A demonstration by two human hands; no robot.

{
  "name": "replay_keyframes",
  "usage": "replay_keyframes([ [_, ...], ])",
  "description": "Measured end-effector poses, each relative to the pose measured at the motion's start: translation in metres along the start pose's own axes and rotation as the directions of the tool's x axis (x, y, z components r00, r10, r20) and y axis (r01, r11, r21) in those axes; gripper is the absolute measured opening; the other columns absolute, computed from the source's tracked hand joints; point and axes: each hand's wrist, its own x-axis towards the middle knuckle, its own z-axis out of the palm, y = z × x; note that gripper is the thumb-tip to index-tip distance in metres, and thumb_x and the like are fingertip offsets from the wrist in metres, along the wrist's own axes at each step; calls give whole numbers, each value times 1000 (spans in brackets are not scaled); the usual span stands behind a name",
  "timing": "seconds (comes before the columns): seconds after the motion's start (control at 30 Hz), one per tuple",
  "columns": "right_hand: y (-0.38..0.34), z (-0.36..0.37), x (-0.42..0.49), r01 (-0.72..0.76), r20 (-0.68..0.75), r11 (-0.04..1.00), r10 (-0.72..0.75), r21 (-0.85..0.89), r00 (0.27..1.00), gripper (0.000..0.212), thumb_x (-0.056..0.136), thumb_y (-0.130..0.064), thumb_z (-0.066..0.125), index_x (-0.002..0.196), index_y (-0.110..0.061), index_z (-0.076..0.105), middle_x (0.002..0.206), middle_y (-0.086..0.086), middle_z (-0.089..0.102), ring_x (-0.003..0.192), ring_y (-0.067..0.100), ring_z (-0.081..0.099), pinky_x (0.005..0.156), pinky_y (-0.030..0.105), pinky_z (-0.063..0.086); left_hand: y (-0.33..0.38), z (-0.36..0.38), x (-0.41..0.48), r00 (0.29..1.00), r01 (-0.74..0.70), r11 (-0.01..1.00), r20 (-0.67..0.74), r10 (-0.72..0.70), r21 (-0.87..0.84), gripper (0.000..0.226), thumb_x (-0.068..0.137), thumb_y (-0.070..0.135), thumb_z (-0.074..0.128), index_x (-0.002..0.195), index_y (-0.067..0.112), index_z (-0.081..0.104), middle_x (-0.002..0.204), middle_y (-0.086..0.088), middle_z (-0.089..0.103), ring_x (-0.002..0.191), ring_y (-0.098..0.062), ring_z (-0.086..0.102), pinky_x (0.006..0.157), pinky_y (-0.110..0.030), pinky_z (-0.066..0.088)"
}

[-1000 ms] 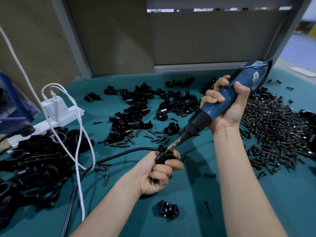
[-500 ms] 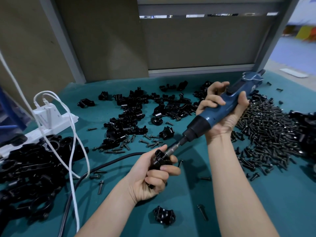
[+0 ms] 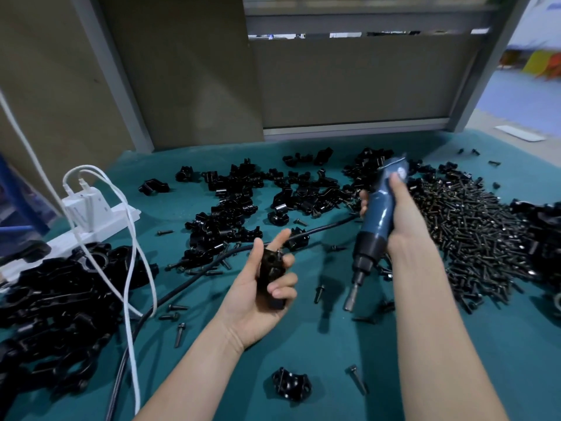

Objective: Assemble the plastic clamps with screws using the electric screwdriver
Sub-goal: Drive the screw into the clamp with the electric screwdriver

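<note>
One black clamp (image 3: 271,273) is held in the left hand (image 3: 252,311), lower fingers curled round it, above the green table (image 3: 455,360). The right hand (image 3: 405,221) grasps one electric screwdriver (image 3: 375,226), bit pointing down and clear of the clamp. One second clamp (image 3: 291,384) lies nearest the camera beside one loose screw (image 3: 357,379); the screw heap (image 3: 473,238) on the right is uncountable.

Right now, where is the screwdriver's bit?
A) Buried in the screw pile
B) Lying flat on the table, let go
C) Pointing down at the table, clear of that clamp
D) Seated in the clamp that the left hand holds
C: the right hand grips the electric screwdriver with its bit pointing down, apart from the clamp held in the left hand.
</note>
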Motion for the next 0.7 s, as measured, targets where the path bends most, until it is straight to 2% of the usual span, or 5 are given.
replay_keyframes([
  [0.17, 18, 6, 9, -82, -151, 906, 20, -416, 988, 37, 79, -40, 76, 90, -8, 61, 88, 9, 70, 71, 22, 67, 60, 31, 55, -5, 4, 3, 918, -299, 883, -144, 370, 360, 28, 72, 26, 68, 95, 12, 72, 77, -3, 63, 48, -10, 43, 50, -22, 45],
  [0.3, 30, 5, 14, -59, -188, 593, -158, -803, 969, 55, 83, -48, 71, 111, -5, 53, 111, 11, 56, 93, 27, 53, 76, 36, 44, -9, 2, -1, 815, -294, 470, -38, 578, 832, 13, 76, 23, 74, 86, 29, 68, 79, 8, 70, 64, -10, 59, 66, -20, 50],
  [0.47, -5, 26, -8, 95, 3, 283, -310, -954, 951, 41, 88, -49, 64, 90, -8, 57, 108, 12, 64, 90, 26, 64, 79, 38, 52, -13, 2, -5, 774, -254, 132, 120, 621, 958, 34, 83, 21, 75, 95, 48, 58, 92, 25, 63, 85, 4, 58, 75, -6, 42],
  [0.57, -18, 53, -40, 327, 327, 172, -24, -929, 945, 48, 90, -58, 51, 83, -11, 62, 72, 2, 66, 48, 8, 59, 44, 20, 45, -15, 2, -4, 731, -283, 45, 186, 656, 958, 47, 81, 22, 77, 98, 53, 46, 96, 28, 58, 93, 3, 57, 77, -5, 40],
  [0.7, 11, 62, -65, 548, 522, 21, 340, -836, 783, 42, 98, -44, 46, 78, -9, 56, 63, 2, 59, 39, 7, 50, 41, 15, 39, -16, -3, -2, 698, -276, -20, 215, 683, 961, 42, 78, 19, 80, 92, 39, 46, 93, 24, 60, 85, 0, 58, 72, -13, 44],
])
